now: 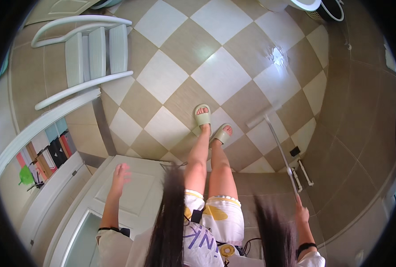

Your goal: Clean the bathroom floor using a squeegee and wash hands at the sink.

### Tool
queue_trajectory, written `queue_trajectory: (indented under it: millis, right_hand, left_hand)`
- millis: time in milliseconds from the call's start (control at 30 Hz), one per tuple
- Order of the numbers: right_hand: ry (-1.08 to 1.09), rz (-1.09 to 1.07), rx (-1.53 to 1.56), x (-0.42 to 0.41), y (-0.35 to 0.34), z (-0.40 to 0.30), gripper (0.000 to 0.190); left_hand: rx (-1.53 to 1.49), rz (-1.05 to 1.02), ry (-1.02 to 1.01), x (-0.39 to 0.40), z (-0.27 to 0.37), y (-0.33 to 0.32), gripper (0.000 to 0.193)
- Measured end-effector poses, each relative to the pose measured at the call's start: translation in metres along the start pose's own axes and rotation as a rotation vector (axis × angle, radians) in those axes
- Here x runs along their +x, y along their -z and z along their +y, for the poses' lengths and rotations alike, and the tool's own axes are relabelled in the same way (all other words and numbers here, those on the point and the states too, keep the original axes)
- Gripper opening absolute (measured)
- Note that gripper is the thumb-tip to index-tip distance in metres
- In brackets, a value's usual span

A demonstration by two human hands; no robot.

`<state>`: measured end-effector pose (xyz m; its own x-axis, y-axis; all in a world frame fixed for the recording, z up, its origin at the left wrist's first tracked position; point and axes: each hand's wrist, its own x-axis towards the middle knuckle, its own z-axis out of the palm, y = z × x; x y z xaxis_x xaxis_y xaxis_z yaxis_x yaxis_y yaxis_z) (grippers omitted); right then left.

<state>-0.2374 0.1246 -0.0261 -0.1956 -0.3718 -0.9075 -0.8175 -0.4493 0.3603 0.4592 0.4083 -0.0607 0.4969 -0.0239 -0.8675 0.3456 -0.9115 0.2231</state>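
My right hand (302, 213) is closed around the upper end of a long metal-coloured pole, part of a floor squeegee or flat mop (282, 152). The tool's pale, blurred head (259, 117) rests on the checkered tile floor, to the right of my feet in light green slippers (203, 115). A shiny wet patch (278, 56) lies on the tiles beyond the head. Raised at the left, in front of a white panelled door (134, 187), my left hand (122, 172) holds nothing, with its fingers apart and slightly blurred.
A white step stool (98, 53) stands at the upper left, above a shelf of boxes (47, 153). White pipes (301, 173) and a black floor drain (294, 151) are near the right wall. A white toilet base (274, 4) and a basket (314, 15) show at the top right.
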Motion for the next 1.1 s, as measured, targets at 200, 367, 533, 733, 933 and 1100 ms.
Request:
queue_trajectory:
  millis: [200,367,533,733,933,1100]
  right_hand:
    - [-0.075,0.018,-0.045,-0.028,-0.097,0.116,0.056]
    - [-0.079,0.082,0.068,-0.061,-0.045,0.039,0.055]
    - [0.237,0.311,0.301,0.044,0.103,-0.147,0.057]
    - [0.582,0.43,0.402,0.151,0.332,-0.394,0.06]
    - [0.678,0.546,0.461,0.168,0.387,-0.475,0.051]
    - [0.415,0.256,0.391,0.15,0.205,-0.293,0.056]
  left_hand:
    - [0.027,-0.028,-0.025,0.006,0.02,-0.02,0.04]
    - [0.044,0.013,-0.009,0.003,0.005,0.006,0.041]
    - [-0.008,-0.002,0.011,0.005,0.0,-0.011,0.041]
    - [-0.058,-0.021,0.0,-0.009,0.004,-0.01,0.042]
    - [-0.043,0.073,0.03,-0.019,0.015,0.02,0.044]
    - [-0.038,0.048,0.009,-0.001,0.017,0.029,0.043]
